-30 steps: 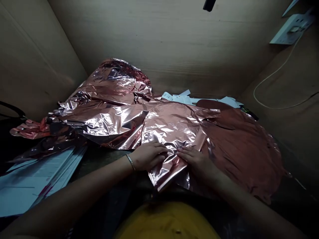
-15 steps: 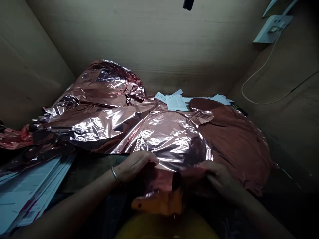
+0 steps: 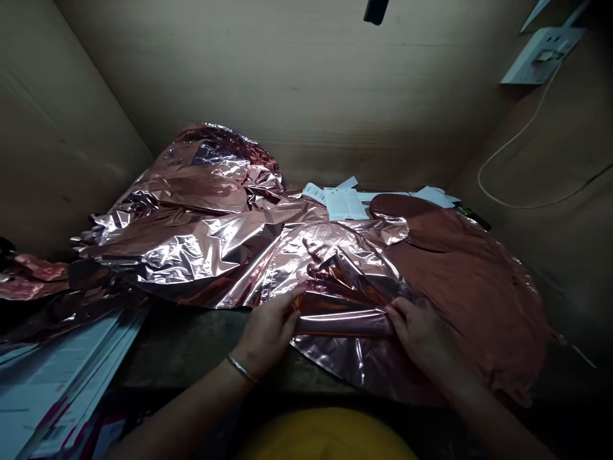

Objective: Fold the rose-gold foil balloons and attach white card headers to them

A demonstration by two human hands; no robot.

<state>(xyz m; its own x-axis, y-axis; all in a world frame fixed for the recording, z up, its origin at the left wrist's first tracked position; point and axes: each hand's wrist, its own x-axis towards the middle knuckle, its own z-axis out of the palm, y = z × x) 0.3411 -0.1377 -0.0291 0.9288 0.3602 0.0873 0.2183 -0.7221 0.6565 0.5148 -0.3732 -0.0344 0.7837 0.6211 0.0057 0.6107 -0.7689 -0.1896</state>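
Note:
My left hand, with a silver bangle on its wrist, pinches one end of a folded pink foil balloon. At the opposite end, my right hand grips it between thumb and fingers. The fold makes a shiny band stretched level between both hands, with an orange tint along its edges. Beneath it lies a flat sheet of the same foil. Several more rose-coloured foil balloons are heaped to the left, and duller, flat ones lie on the right.
White printed slips lie behind the foil against the wooden back wall. A stack of printed papers is at the lower left. A socket box with a thin cable hangs on the right wall.
Both hands have moved forward, away from my body, with the foil. The strip that hung towards me, showing orange, is now folded up over the sheet into a level band.

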